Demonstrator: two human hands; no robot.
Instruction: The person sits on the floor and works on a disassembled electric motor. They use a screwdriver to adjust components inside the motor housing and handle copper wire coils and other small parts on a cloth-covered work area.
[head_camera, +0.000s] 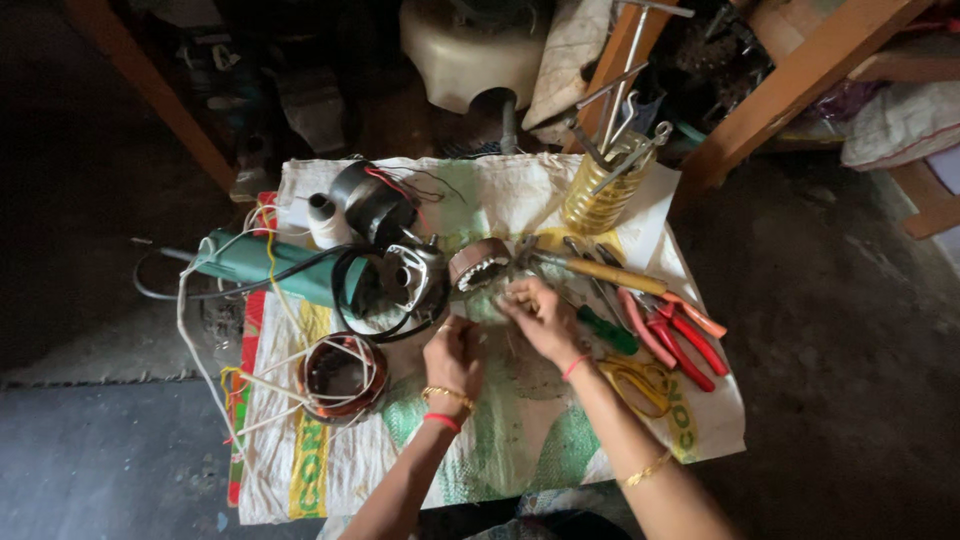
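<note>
White woven sack (500, 200), printed green and yellow, spread on the floor mid-frame. Left hand (455, 355), lower centre, fingers curled in and closed, what they pinch too small to make out. Right hand (540, 318), just right of it, fingers bent down over a spot on the sack near a small round stator (478, 266); cannot tell whether grasping anything. Hands close together, nearly touching. Left of the hands, a green angle grinder (290, 268) lying on its side with black cable looped around its opened metal head (415, 278). Lower left, a larger copper-wound stator (343, 378) with white leads trailing off. Upper left of the sack, a white thread spool (325, 220) beside a black round housing (375, 205). Right of the hands, a green-handled screwdriver (608, 330), red-handled pliers (680, 335) and a yellow-handled tool (605, 272). Upper right, a clear jar (600, 195) holding spanners upright.
</note>
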